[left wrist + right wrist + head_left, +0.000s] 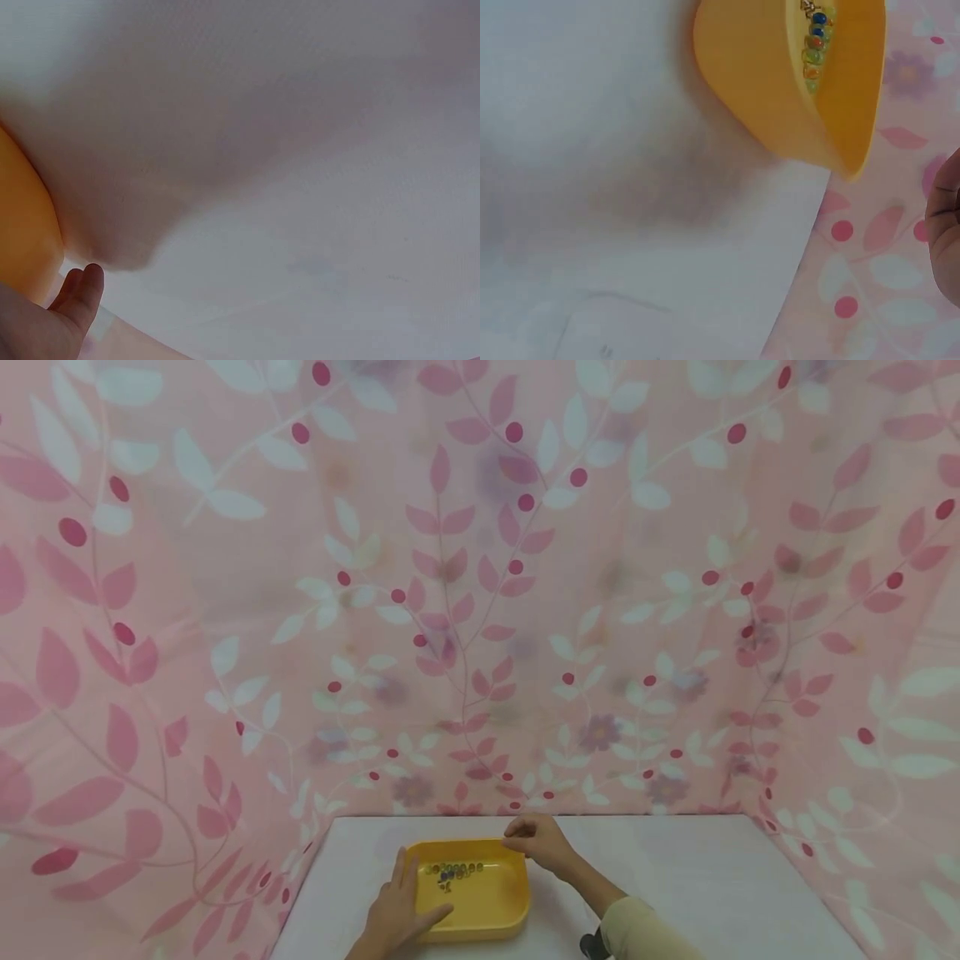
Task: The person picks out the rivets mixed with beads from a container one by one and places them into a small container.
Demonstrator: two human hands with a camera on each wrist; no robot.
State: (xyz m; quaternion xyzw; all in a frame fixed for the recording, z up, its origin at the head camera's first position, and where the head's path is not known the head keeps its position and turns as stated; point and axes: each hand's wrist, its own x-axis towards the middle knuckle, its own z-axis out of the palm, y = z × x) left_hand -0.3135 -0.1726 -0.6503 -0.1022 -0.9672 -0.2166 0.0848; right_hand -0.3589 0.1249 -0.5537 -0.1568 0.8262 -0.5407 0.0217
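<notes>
A yellow tray (480, 932) with raised walls stands on the white table. Inside, toward its back left, lie several small glass marbles (456, 870) in blue, green and orange tones. A small gold-coloured piece (808, 7) lies by them, its kind unclear. My left hand (395, 906) rests against the tray's left side, fingers straight along the rim and thumb reaching over the front left part. Above the tray's back right corner is my right hand (542, 843), fingers bent and thumb toward the index finger. Whether anything small sits between its fingertips cannot be made out.
The white tabletop (675, 877) extends to both sides of the tray. Pink leaf-patterned cloth (480, 610) hangs behind the table and along its sides. A dark object (594, 945) shows at the right wrist, beside the light sleeve (641, 931).
</notes>
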